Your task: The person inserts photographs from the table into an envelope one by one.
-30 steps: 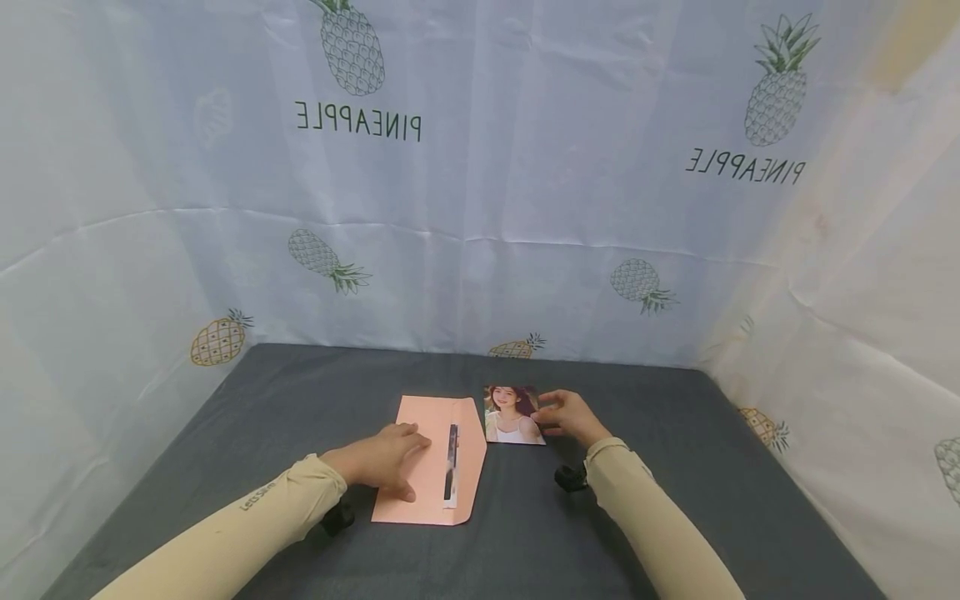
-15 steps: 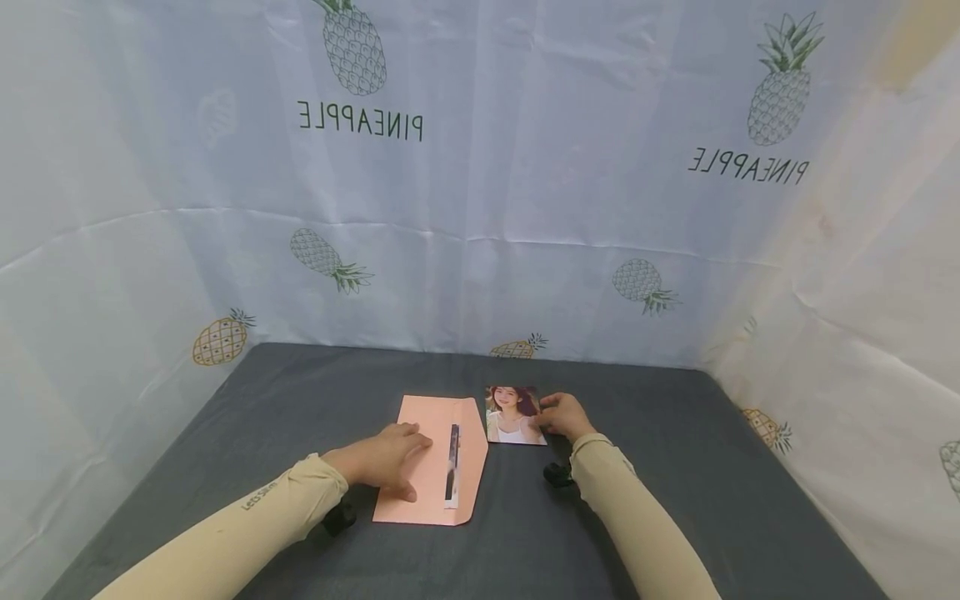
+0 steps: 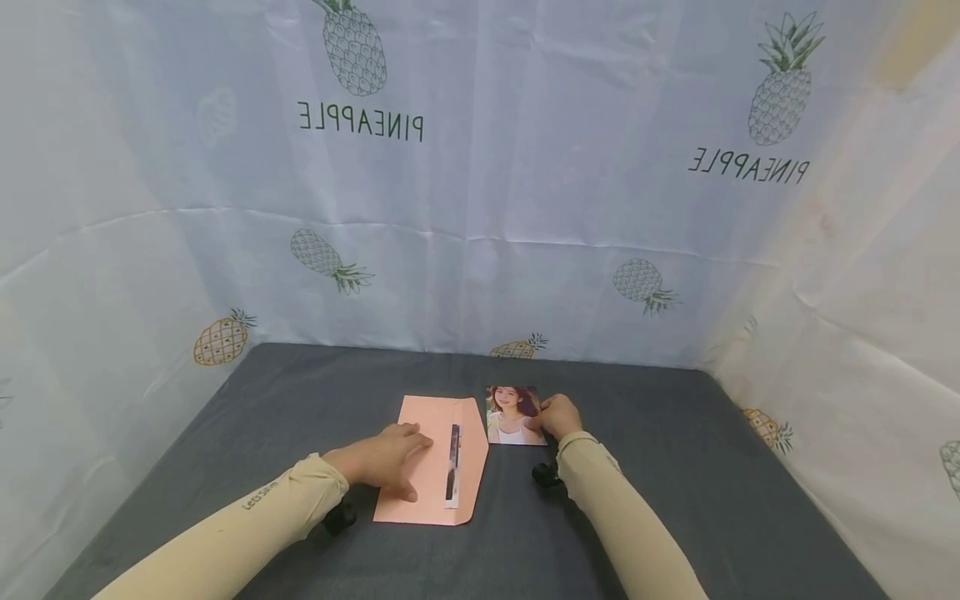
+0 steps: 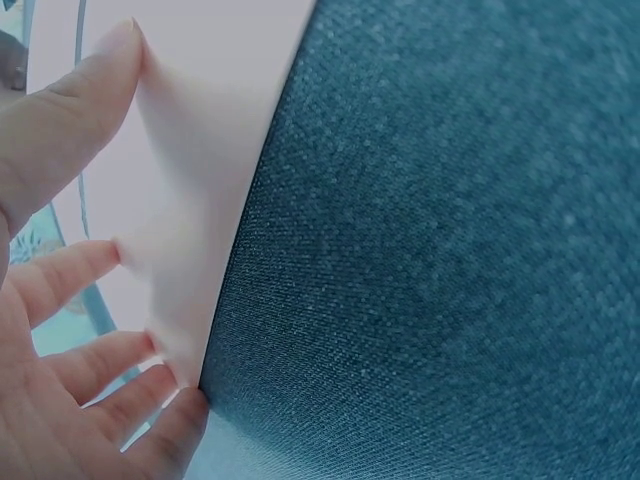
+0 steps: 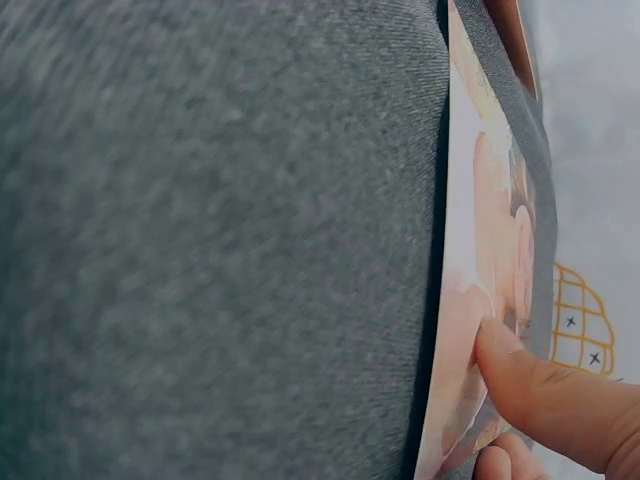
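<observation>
A pink envelope [image 3: 431,417] lies on the dark table with its flap spread to the right. A narrow strip of a photo [image 3: 452,471] shows at the envelope's opening. My left hand [image 3: 381,461] rests on the envelope with fingers and thumb spread; its fingertips touch the paper [image 4: 200,130] in the left wrist view. Right of the flap lies a photo print [image 3: 508,427] of a person in a white top. My right hand [image 3: 559,417] pinches its right edge. In the right wrist view the thumb [image 5: 500,350] presses on the photo's face while the other fingers are mostly hidden.
Dark cloth covers the table [image 3: 660,442]. A white curtain [image 3: 510,183] with pineapple prints hangs behind and at both sides. Black wrist cameras [image 3: 546,475] sit under both wrists, close above the tabletop.
My right hand has closed from loosely spread fingers to a pinch on the photo's edge, and its forearm has swung left. The left hand and envelope have stayed put.
</observation>
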`<state>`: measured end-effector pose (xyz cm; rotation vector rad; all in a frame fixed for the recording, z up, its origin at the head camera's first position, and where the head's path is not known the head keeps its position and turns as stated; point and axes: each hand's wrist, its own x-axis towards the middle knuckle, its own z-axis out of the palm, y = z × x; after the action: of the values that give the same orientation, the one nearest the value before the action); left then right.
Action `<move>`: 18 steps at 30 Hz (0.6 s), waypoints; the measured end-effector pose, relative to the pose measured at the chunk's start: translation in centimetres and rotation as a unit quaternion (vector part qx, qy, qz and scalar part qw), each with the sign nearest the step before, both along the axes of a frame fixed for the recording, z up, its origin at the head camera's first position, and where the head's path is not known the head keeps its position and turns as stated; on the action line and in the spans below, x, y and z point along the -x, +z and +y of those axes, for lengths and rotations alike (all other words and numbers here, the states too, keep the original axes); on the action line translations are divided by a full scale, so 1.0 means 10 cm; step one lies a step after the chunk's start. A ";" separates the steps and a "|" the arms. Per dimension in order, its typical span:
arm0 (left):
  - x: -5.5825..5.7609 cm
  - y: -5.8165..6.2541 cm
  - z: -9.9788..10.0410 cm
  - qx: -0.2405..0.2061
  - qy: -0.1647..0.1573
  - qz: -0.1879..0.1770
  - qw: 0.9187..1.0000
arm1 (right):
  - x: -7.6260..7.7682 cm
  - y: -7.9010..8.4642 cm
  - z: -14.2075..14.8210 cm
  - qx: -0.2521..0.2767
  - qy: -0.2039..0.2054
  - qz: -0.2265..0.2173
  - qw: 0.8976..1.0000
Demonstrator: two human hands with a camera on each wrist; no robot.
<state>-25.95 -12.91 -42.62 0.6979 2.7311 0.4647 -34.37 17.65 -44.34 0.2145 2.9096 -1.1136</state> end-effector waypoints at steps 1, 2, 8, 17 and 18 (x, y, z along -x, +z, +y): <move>0.00 0.00 0.00 0.000 0.000 0.000 1.000 | 0.00 0.00 0.00 -0.004 0.000 -0.002 1.000; 0.01 0.00 0.00 0.001 0.000 -0.001 1.000 | 0.00 0.00 -0.01 -0.006 0.001 -0.005 1.000; 0.02 -0.03 0.00 0.003 0.003 0.001 1.000 | -0.02 0.04 -0.03 -0.024 -0.007 -0.010 1.000; 0.01 -0.03 0.01 0.002 0.008 -0.005 1.000 | -0.05 0.01 0.02 0.016 -0.019 0.014 1.000; 0.01 -0.03 0.01 0.002 0.009 -0.005 1.000 | -0.05 0.00 0.04 0.038 -0.020 0.019 0.999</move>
<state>-26.05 -12.82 -42.87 0.6694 2.7295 0.4642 -33.89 18.00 -44.31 0.2527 2.9014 -1.2455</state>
